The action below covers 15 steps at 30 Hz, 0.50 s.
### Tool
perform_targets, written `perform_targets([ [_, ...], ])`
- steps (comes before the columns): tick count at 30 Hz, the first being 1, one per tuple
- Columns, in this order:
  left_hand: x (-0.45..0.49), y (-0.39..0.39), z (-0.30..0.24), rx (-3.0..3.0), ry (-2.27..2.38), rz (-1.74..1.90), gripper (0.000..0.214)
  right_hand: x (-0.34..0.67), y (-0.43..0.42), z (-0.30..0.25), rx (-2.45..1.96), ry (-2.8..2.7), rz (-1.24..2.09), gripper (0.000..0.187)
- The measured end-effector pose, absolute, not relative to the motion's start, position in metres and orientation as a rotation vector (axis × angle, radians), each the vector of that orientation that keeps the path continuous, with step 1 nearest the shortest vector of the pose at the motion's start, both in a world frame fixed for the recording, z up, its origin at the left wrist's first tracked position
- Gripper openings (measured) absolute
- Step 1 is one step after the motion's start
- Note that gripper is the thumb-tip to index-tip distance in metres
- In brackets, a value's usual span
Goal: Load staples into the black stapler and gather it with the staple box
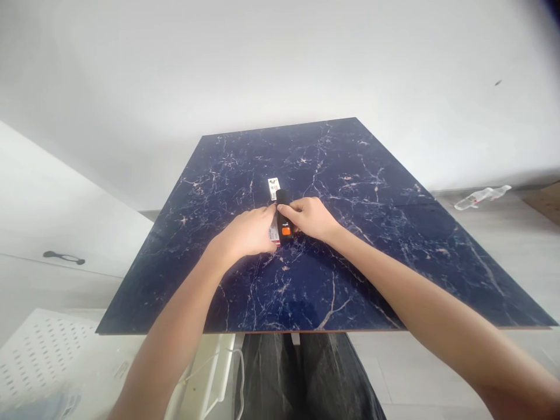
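Observation:
A black handheld device [282, 201] with an orange button lies lengthwise near the middle of the dark blue marbled table [280, 291]. My right hand [312, 217] is closed on its right side, thumb across the top. From the left, my left hand [249, 233] reaches in with bent fingers against the device's left side. Its fingers and thumb also grip a white printed card [273, 234] with a red edge, partly covered by the hand and the device. Just beyond the device's far end shows a white printed piece [273, 185]; whether it belongs to the same card is hidden.
A pale wall [280, 64] stands behind the table. On the floor at the right lies a clear plastic bottle [481, 197] near a brown box [545, 201]. A white cabinet door with a dark handle [64, 257] is at the left, above a perforated white surface [48, 350].

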<state>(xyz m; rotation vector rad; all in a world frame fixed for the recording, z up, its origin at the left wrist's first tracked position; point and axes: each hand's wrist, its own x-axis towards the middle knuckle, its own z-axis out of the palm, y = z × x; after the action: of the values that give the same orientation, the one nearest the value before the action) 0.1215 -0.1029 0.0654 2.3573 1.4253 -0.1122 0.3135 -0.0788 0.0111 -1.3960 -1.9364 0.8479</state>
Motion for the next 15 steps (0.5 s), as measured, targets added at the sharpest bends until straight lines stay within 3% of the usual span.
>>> perform_targets([
  [5, 0.119, -0.097, 0.064, 2.355, 1.409, -0.081, 0.070, 0.314, -0.078, 0.012, -1.402, -1.941, 0.848, 0.056],
  [15, 0.122, -0.094, 0.063, 2.365, 1.441, -0.082, 0.095, 0.318, -0.072, 0.005, -1.341, -1.969, 0.838, 0.056],
])
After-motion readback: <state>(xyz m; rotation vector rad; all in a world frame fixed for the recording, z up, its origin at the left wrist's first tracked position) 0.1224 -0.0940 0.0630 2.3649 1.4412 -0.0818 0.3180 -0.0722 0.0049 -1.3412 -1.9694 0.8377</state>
